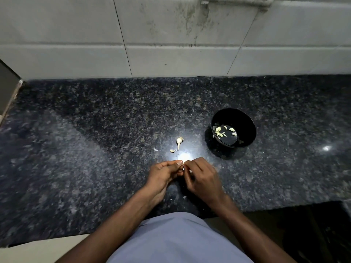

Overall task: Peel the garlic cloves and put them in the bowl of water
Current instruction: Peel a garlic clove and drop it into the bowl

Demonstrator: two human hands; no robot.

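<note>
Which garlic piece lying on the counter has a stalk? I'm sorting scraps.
The garlic remnant nearest the black bowl: a thin stalk points toward the hands. The two scraps to its left are small stemless bits.

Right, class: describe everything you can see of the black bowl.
The bowl is round, black and smooth, plastic by the look of it. It stands upright on the dark speckled counter, right of the garlic stem and beyond the right hand. Shallow water covers its bottom, with several pale peeled cloves in it, mostly on the left side. Neither hand touches it.
</note>
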